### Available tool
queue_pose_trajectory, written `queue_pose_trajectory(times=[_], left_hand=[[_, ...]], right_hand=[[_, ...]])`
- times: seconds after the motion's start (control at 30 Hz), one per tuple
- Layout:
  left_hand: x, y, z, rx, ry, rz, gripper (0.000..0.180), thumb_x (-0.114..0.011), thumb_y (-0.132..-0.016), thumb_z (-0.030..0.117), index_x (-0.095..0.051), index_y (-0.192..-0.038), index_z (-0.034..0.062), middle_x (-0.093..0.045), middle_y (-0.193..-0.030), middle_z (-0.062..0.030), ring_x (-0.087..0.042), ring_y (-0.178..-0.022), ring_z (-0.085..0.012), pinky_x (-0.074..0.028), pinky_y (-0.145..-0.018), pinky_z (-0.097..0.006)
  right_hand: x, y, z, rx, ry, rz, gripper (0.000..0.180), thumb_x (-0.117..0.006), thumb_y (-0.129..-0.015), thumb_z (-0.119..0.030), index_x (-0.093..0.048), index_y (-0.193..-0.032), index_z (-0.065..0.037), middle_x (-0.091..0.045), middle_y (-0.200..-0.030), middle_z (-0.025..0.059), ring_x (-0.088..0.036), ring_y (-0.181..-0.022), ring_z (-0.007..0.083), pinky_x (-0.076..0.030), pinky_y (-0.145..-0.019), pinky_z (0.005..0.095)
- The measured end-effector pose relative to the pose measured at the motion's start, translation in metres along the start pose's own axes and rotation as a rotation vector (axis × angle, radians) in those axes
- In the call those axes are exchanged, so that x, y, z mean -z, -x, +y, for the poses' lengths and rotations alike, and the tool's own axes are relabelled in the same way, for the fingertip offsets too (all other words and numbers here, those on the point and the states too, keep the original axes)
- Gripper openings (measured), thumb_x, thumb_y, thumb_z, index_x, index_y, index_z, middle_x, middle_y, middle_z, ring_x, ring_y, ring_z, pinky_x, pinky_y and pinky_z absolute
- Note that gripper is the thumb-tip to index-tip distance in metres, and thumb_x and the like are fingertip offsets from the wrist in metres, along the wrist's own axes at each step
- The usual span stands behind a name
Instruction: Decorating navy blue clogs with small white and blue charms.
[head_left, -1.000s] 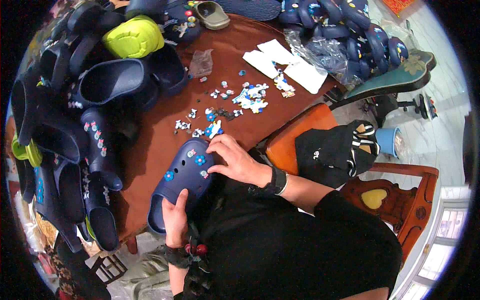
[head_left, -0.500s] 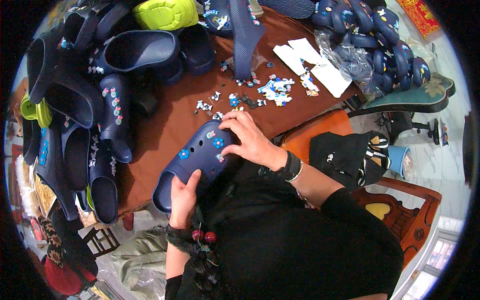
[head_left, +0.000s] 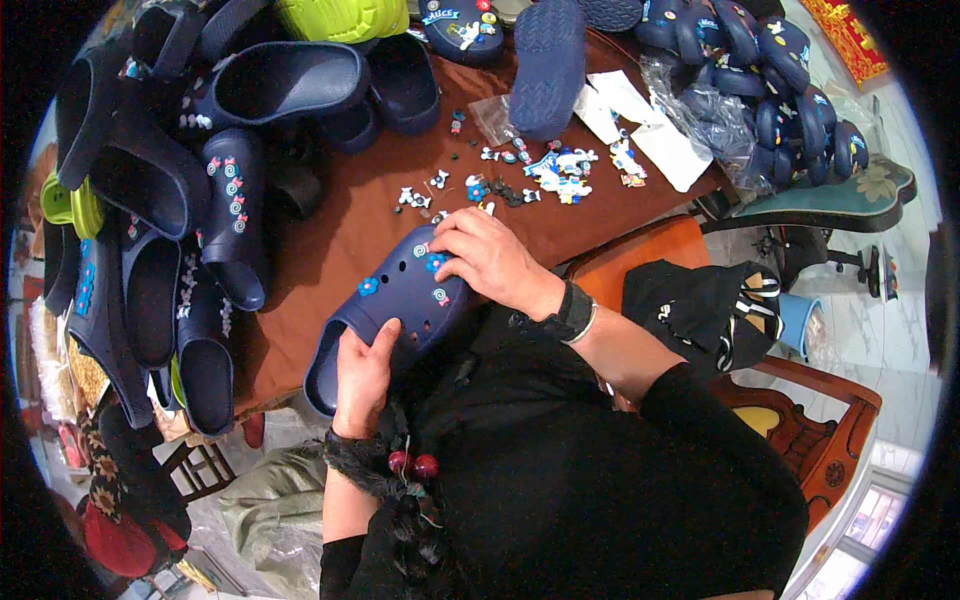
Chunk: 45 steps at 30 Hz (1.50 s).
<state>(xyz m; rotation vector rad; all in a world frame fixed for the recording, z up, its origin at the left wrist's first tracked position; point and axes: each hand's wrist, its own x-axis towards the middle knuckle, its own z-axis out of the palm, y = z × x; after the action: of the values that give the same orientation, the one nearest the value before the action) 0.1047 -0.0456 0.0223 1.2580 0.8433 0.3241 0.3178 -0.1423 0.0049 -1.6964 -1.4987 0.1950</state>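
Observation:
A navy clog (head_left: 395, 300) with round holes lies tilted over the table's front edge. My left hand (head_left: 362, 378) grips it near the heel opening, thumb on top. At the toe, my right hand (head_left: 492, 262) is closed over the edge, thumb and fingers bent around a blue flower charm (head_left: 436, 262). A second blue flower charm (head_left: 368, 286) and a pink-and-white swirl charm (head_left: 441, 297) sit in the upper. Whether a loose charm is between my right fingers is hidden. Beyond the toe lie loose small charms (head_left: 476, 188) and a pile of white-and-blue charms (head_left: 562, 176).
Navy clogs (head_left: 232, 200) crowd the brown table's (head_left: 325, 265) left side, and more clogs (head_left: 740, 60) in clear plastic are heaped far right. White sheets (head_left: 668, 150) lie by the charms. A sole-out clog (head_left: 547, 75) stands at the far side. An orange chair (head_left: 635, 262) stands right.
My right thumb has shifted from the lower swirl charm up to the blue flower, uncovering that swirl. At the far side, a clog has turned from edge-on to sole-out.

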Motion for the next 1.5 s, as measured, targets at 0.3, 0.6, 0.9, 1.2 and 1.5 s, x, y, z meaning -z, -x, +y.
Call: queue_pose_trajectory(times=[0.3, 0.6, 0.9, 1.2, 1.5], left_hand=[[0.001, 0.001, -0.004, -0.023, -0.051, -0.010, 0.023, -0.059, -0.092, 0.005, -0.061, -0.112, -0.0046, -0.068, -0.104, -0.0074, -0.063, -0.093, -0.0140, -0.050, -0.083, -0.028], [0.006, 0.004, -0.014, -0.047, -0.057, 0.007, 0.028, -0.061, -0.091, 0.008, -0.059, -0.117, -0.0026, -0.066, -0.111, -0.0066, -0.062, -0.098, -0.0157, -0.048, -0.088, -0.030], [0.005, 0.002, -0.017, -0.058, -0.008, 0.017, 0.024, -0.060, -0.092, 0.009, -0.062, -0.112, -0.0041, -0.068, -0.106, -0.0073, -0.063, -0.095, -0.0148, -0.049, -0.086, -0.029], [0.001, 0.005, -0.001, -0.045, -0.013, 0.042, 0.025, -0.060, -0.092, 0.009, -0.060, -0.113, -0.0042, -0.068, -0.105, -0.0075, -0.062, -0.093, -0.0136, -0.049, -0.084, -0.028], [-0.002, 0.004, 0.003, -0.023, -0.005, 0.055, 0.021, -0.059, -0.092, 0.007, -0.062, -0.110, -0.0035, -0.068, -0.101, -0.0057, -0.063, -0.088, -0.0127, -0.050, -0.080, -0.028]], right_hand=[[-0.010, -0.002, 0.012, 0.138, 0.068, 0.278, 0.010, -0.071, -0.078, -0.007, -0.068, -0.085, -0.001, -0.066, -0.086, 0.0083, -0.063, -0.082, 0.0249, -0.051, -0.074, 0.0345], [0.020, 0.004, 0.068, -0.250, 0.159, 0.239, 0.017, -0.068, -0.078, -0.006, -0.067, -0.095, -0.002, -0.065, -0.095, 0.0137, -0.062, -0.090, 0.0319, -0.050, -0.080, 0.0378], [0.022, -0.015, 0.019, -0.049, -0.002, 0.092, 0.054, -0.082, -0.066, -0.020, -0.063, -0.114, -0.007, -0.057, -0.121, 0.0108, -0.049, -0.116, 0.0299, -0.038, -0.100, 0.0412], [-0.019, -0.033, 0.016, 0.008, -0.144, -0.093, 0.020, -0.075, -0.073, -0.016, -0.069, -0.088, -0.006, -0.063, -0.095, 0.0075, -0.056, -0.099, 0.0275, -0.045, -0.089, 0.0382], [-0.030, -0.025, 0.021, 0.157, 0.000, 0.162, 0.005, -0.064, -0.079, -0.009, -0.067, -0.082, -0.007, -0.067, -0.083, 0.0073, -0.062, -0.080, 0.0277, -0.049, -0.072, 0.0376]])
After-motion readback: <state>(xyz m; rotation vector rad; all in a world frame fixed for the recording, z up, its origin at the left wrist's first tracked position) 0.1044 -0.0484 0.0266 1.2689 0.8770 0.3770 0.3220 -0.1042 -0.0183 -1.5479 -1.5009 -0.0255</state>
